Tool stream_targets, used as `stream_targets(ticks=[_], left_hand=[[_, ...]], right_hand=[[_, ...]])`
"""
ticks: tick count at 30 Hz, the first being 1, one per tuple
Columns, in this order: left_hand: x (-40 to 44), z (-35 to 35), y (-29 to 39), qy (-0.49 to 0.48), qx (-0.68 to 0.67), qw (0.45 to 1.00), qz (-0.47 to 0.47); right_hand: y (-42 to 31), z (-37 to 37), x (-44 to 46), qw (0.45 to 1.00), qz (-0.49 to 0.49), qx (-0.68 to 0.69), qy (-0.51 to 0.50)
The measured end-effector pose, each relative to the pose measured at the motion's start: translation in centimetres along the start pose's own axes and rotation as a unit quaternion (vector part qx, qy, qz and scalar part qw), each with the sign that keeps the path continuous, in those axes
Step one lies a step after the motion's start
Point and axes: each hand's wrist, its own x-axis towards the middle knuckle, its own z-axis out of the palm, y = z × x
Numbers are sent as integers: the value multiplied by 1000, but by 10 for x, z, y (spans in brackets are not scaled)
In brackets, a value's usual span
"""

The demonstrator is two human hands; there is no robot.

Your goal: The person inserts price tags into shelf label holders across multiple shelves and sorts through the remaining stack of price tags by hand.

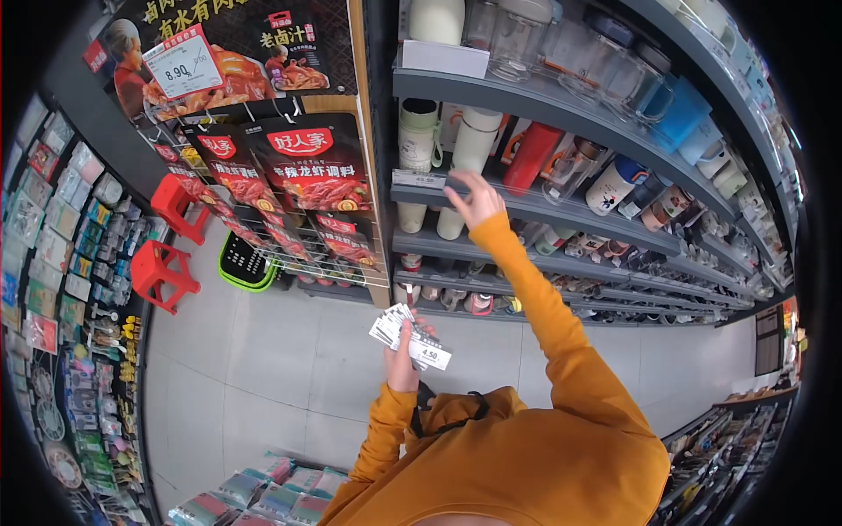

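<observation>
My left hand (403, 364) is closed around a fanned bunch of white price tags (430, 352), held low in front of my body. One tag shows 4.50. My right hand (478, 202) is raised to the shelf edge, its fingers curved and apart, with nothing visible in them. Just left of it, a price label (417, 179) sits in the shelf's front strip. Behind my right hand stands a white tumbler (476, 140), and beside it a pale green one (418, 136). To the right, a red bottle (532, 158) leans on the same shelf.
Hanging packets of seasoning (307, 167) fill a rack on the left. Red stools (164, 276) and a green-rimmed black basket (248, 263) stand on the floor. Glass jars (522, 39) line the upper shelf. Packaged goods (263, 491) lie at the bottom.
</observation>
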Motion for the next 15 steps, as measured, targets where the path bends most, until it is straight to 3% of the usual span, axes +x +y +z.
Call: stream_targets(ticks=[2,4,8,15], left_hand=[[-5,-10,-7,-10,-3,1000,-11],[-10,-18,-13,1,-3,999,-42],[-17,-25,-25,23,-24,996,-77],[-8,-28,-39,53,-35,996,-56]], right_hand=[[30,26,29,987,-87,-127,39],[22,18,38,994,-1,-72,-80],[30,17,45,989,64,85,-102],[35,3,23,951,111,288,-14]])
